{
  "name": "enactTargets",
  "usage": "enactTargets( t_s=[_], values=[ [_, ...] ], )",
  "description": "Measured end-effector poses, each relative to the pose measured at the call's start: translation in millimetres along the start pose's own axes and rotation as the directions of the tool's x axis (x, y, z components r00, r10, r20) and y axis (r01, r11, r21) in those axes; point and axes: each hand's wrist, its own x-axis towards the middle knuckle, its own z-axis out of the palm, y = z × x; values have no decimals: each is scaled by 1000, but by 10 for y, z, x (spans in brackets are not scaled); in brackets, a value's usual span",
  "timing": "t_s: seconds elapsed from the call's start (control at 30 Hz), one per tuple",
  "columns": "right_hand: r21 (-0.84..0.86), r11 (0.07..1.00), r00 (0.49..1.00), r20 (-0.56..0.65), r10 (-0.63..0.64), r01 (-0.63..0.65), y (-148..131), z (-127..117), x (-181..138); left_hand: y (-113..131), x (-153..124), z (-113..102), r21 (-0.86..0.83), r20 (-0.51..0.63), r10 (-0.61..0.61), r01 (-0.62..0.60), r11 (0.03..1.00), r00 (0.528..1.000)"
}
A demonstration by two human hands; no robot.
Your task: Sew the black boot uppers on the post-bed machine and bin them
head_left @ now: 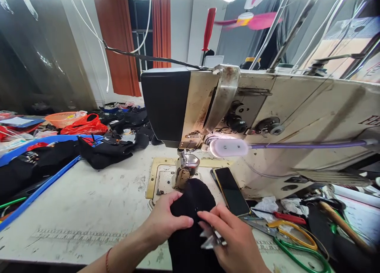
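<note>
The black fabric (192, 203) is pinched by the left hand (166, 221); it could be nicked by snips (210, 239) held close in the right hand (236, 243).

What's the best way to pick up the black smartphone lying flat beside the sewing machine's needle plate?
Pinch the black smartphone across its long edges near the close end, from above; the right hand is nearest, though it holds small metal snips. It lies flat, screen up, so only thin edges give purchase, and its far end sits by the cream sewing machine.

The black cloth (194, 196) runs out of view at the bottom edge.
</note>
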Motion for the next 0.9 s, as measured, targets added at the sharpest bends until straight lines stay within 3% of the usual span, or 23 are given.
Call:
enactTargets(
  t_s=[0.1, 0.37, 0.47, 0.57, 0.6, 0.67, 0.7, 0.73, 0.77, 0.83, 0.9],
  values=[
    [0, 999, 999, 10, -49, 49, -20, -4, 1, 0, -23, 26, 52, -18, 36, -35, 998, 999],
    [-22, 999, 999, -11, -50, 49, -97, 73, -19, 45, -157, 109, 163, -22, 144, -138, 977, 989],
    [47, 999, 1000, -8, -22, 23, -92, 142, -21, 55, -182, 113, 184, -14, 160, -155, 971, 987],
    [204, 970, 990, -24, 139, -131, 27, 178, -18, 42, -165, 79, 100, -19, 153, -150, 984, 988],
    [236, 945, 968, -57, 245, -225, 89, 176, -14, 34, -154, 60, 40, 4, 128, -128, 991, 992],
    [264, 870, 876, -139, 462, -417, 209, 151, 1, 13, -130, 17, -77, 60, 70, -66, 995, 996],
    [272, 840, 836, -169, 522, -469, 250, 131, 12, 2, -117, -3, -117, 79, 51, -41, 992, 996],
    [282, 833, 829, -171, 532, -476, 270, 109, 25, -10, -105, -21, -141, 87, 42, -29, 990, 995],
    [294, 853, 861, -148, 487, -432, 266, 89, 38, -20, -94, -36, -152, 85, 42, -29, 988, 995],
    [320, 917, 959, -71, 274, -238, 198, 62, 61, -36, -80, -48, -142, 63, 57, -48, 989, 996],
    [302, 952, 998, -22, 59, -49, 96, 61, 74, -40, -78, -39, -102, 36, 78, -74, 992, 996]
  ],
)
